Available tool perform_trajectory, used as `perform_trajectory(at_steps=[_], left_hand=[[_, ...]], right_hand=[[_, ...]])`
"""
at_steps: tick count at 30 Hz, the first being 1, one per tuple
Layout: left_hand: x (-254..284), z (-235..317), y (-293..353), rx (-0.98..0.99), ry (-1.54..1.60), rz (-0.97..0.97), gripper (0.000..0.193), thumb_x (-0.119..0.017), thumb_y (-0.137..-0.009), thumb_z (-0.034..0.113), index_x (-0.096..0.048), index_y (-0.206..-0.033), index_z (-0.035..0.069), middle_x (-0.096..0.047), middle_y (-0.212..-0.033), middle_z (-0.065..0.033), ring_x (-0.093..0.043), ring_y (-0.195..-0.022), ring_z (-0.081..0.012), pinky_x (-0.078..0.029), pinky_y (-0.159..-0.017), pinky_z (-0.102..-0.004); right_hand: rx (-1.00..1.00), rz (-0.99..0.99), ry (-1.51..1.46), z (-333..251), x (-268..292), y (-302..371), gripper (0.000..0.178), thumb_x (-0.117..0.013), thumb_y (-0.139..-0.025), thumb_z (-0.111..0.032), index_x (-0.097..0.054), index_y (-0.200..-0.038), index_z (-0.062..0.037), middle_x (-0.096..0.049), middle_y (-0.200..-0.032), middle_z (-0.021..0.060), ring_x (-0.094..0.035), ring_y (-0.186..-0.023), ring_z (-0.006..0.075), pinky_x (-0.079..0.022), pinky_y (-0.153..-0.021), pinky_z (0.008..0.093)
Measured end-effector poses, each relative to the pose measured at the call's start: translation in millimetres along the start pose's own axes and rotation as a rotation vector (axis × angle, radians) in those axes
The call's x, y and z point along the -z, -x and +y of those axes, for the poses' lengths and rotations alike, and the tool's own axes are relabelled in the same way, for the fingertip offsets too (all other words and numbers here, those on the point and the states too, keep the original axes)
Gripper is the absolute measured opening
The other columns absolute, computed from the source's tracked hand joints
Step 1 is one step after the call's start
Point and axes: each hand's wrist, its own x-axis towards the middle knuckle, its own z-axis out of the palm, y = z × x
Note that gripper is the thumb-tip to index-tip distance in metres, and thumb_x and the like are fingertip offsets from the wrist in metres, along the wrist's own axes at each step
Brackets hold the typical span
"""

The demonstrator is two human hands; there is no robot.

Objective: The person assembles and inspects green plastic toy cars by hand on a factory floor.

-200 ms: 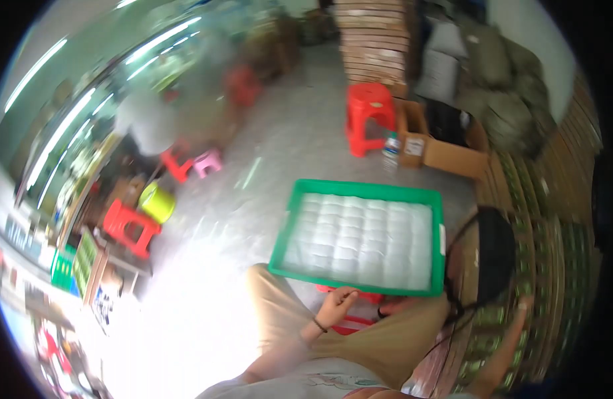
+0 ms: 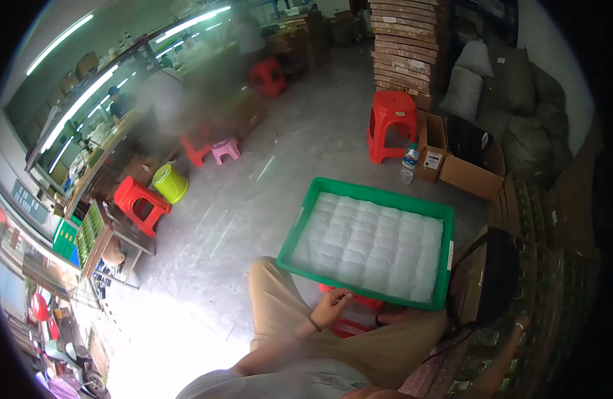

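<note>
A green plastic tray (image 2: pixel 294 234) sits before my knees, on top of a red stool (image 2: pixel 366 302) that shows under its front edge. Rows of soft white bundles (image 2: pixel 373 249) fill the tray. Just below its near edge is my left hand (image 2: pixel 332 308), with a dark band at the wrist and the fingers curled together; whatever they hold, if anything, is hidden. Far to the right, my right hand (image 2: pixel 521 322) reaches out beside stacked trays of small green items (image 2: pixel 496 342). It is dim and small there, so its fingers cannot be made out.
A black bag (image 2: pixel 499 276) stands right of the tray. Beyond are an open carton (image 2: pixel 473 174), a water bottle (image 2: pixel 409 163), a red stool (image 2: pixel 391 123) and stacked flat boxes (image 2: pixel 406 50). At left are a lime bucket (image 2: pixel 169 185), more stools and workbenches with people.
The whole view has turned a little, so the room and tray appear shifted right and tilted. Both hands keep almost the same places, the left still curled by the tray.
</note>
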Motion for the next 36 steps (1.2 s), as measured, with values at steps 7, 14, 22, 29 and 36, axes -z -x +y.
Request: perform_trajectory(at_steps=[7, 14, 22, 29, 36], left_hand=[[3, -12, 9, 0.018, 0.045, -0.007, 0.023, -0.051, -0.087, 0.021, -0.058, -0.094, 0.001, -0.061, -0.082, -0.0049, -0.054, -0.076, -0.01, -0.043, -0.069, -0.0253], [25, -12, 20, 0.133, 0.002, 0.031, 0.024, -0.051, -0.087, 0.021, -0.058, -0.095, 0.0, -0.061, -0.082, -0.0048, -0.054, -0.076, -0.0099, -0.044, -0.068, -0.0259], [112, -12, 16, -0.143, 0.079, 0.646, 0.04, -0.05, -0.085, 0.01, -0.038, -0.123, 0.005, -0.055, -0.094, -0.0114, -0.057, -0.073, -0.0137, -0.048, -0.061, -0.0247], [189, 97, 44, -0.538, 0.183, 1.247, 0.051, -0.042, -0.087, 0.011, -0.018, -0.132, 0.005, -0.045, -0.109, -0.0134, -0.053, -0.071, -0.0133, -0.046, -0.06, -0.0262], [62, 3, -6, 0.229, 0.811, 0.145, 0.035, -0.044, -0.089, 0.029, -0.048, -0.112, 0.003, -0.057, -0.097, -0.0099, -0.056, -0.087, -0.0211, -0.047, -0.076, -0.0353]], right_hand=[[-0.106, 0.294, -0.52, 84, -4, -52, 0.035, -0.032, -0.089, -0.026, -0.06, -0.095, -0.0055, -0.059, -0.095, 0.0211, -0.058, -0.086, 0.037, -0.048, -0.07, 0.0475], [0.0, 0.332, -0.564, -20, 51, -32, 0.029, -0.037, -0.087, -0.022, -0.053, -0.105, -0.0058, -0.058, -0.098, 0.0212, -0.057, -0.088, 0.038, -0.047, -0.072, 0.0474], [0.057, 0.437, -0.54, 19, 46, -49, 0.036, -0.045, -0.084, -0.017, -0.043, -0.118, -0.0062, -0.056, -0.103, 0.0214, -0.055, -0.089, 0.0394, -0.045, -0.075, 0.0473], [0.352, 1.081, -0.669, 28, 108, 33, 0.05, -0.054, -0.078, -0.012, -0.038, -0.125, -0.0028, -0.044, -0.123, 0.0182, -0.043, -0.111, 0.0343, -0.038, -0.089, 0.0393], [1.08, -0.062, -1.578, -155, 178, 348, 0.055, -0.041, -0.071, 0.012, -0.037, -0.124, -0.003, -0.043, -0.119, 0.0076, -0.048, -0.102, 0.0165, -0.039, -0.088, 0.0284]])
